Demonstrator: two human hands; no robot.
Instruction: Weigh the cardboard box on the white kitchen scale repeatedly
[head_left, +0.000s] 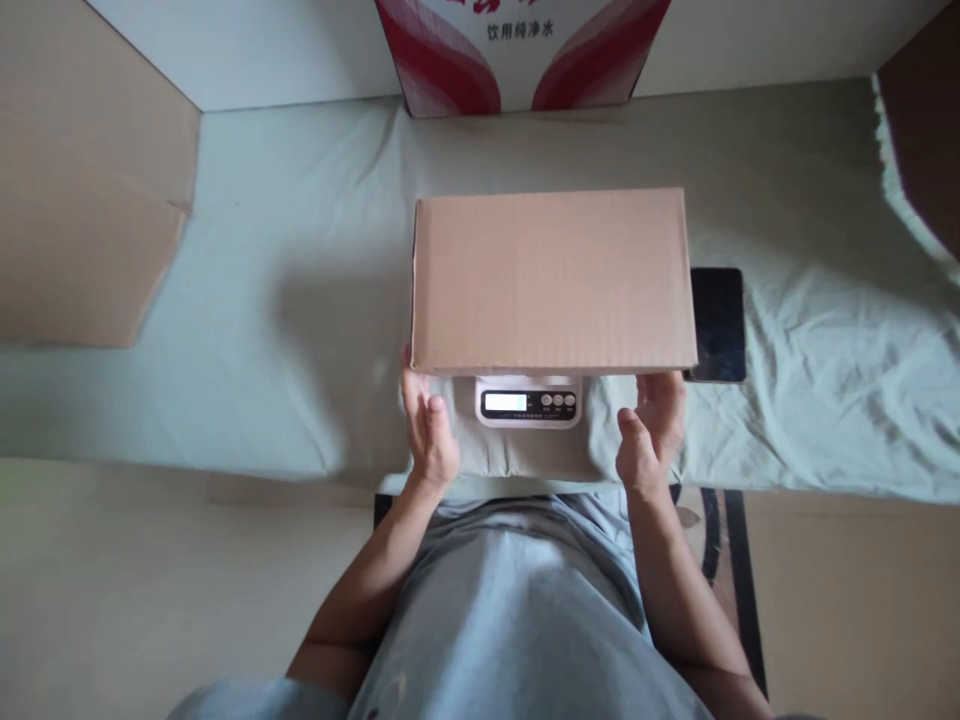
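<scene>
A closed brown cardboard box [553, 280] covers most of a small white kitchen scale [528, 402], whose lit display and buttons show below the box's front edge. Whether the box rests on the scale or is held just above it, I cannot tell. My left hand [430, 425] is at the front left corner of the box, fingers against its side and underside, thumb raised. At the front right corner, my right hand [651, 428] reaches beneath the box, with its fingertips hidden and its thumb apart from the cardboard.
A black phone [720, 325] lies just right of the box on the pale green cloth [315, 200]. A white and red carton [517, 60] stands at the back. Large cardboard pieces rise at the left [82, 190] and a brown one [926, 130] at the right.
</scene>
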